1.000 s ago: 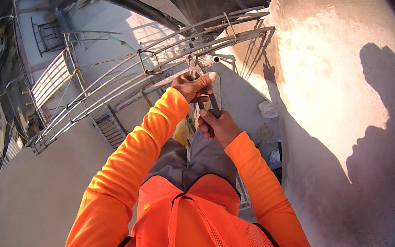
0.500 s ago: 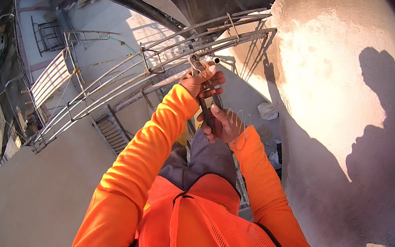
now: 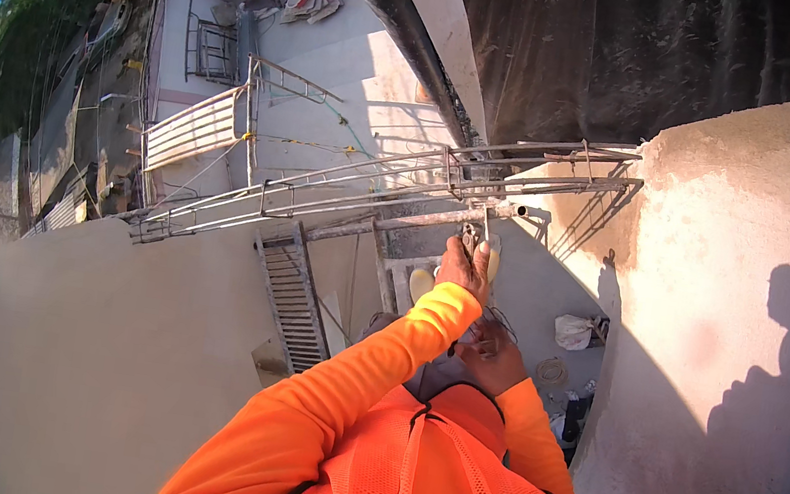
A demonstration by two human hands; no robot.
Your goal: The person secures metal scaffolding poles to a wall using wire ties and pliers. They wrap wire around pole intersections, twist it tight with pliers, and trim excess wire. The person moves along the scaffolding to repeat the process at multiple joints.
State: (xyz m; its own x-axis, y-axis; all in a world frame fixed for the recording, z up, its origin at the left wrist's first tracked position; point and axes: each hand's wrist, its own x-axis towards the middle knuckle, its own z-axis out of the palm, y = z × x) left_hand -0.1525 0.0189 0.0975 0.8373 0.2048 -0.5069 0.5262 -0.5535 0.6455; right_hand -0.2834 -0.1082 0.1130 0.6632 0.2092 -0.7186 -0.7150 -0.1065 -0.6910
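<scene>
My left hand (image 3: 466,269) is closed around a pair of dark pincers (image 3: 469,235), whose head shows above my fingers. The handles are mostly hidden by that hand. Lower and closer to my waist, my right hand (image 3: 494,358) is closed, its fingers partly hidden, with thin loose wire (image 3: 498,318) curling out beside it. Just beyond the pincers runs a metal pipe (image 3: 419,218) with an open end. Behind that lies a long rebar cage (image 3: 354,181) of thin bars tied with square stirrups, apart from my right hand.
A slatted wooden ladder-like piece (image 3: 292,298) leans below on the left. At right stands a plastered wall (image 3: 688,319) bearing my shadow. A white bag (image 3: 573,332) and a coil (image 3: 551,371) lie below. A dark sheet (image 3: 622,67) hangs at the far side.
My view has swung, so the rebar cage appears lower and further right. My right hand has come off the pincers' handles and drawn back toward my waist; my left hand keeps the pincers.
</scene>
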